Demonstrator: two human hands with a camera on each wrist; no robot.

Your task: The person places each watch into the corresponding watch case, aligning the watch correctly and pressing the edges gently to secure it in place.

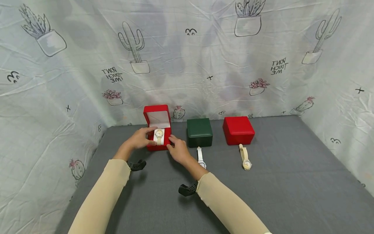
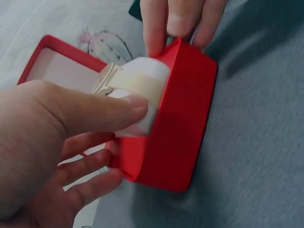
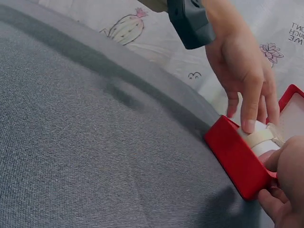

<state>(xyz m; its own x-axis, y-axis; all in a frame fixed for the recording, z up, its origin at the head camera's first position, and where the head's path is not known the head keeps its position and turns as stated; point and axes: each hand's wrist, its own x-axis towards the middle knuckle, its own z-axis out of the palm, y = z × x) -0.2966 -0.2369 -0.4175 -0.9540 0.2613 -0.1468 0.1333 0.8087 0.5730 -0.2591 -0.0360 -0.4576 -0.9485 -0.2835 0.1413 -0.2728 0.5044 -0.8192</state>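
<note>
left hand [image 1: 141, 137], the nearer to the watch, pinches the white cushion [image 1: 162, 139] from its left, thumb at the near end, while the right hand [image 1: 179, 150] grips the open red box [image 1: 159, 148]'s right side; between them the cushioned watch [image 1: 159, 133] sits inside, strap running away toward the raised lid [image 1: 158, 119].

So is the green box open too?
No, the green box sits closed, while the leftmost red box stands open.

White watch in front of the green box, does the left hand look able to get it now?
Probably not directly: the left hand is at the open red box, and the right hand seems to stand between it and the white watch.
</note>
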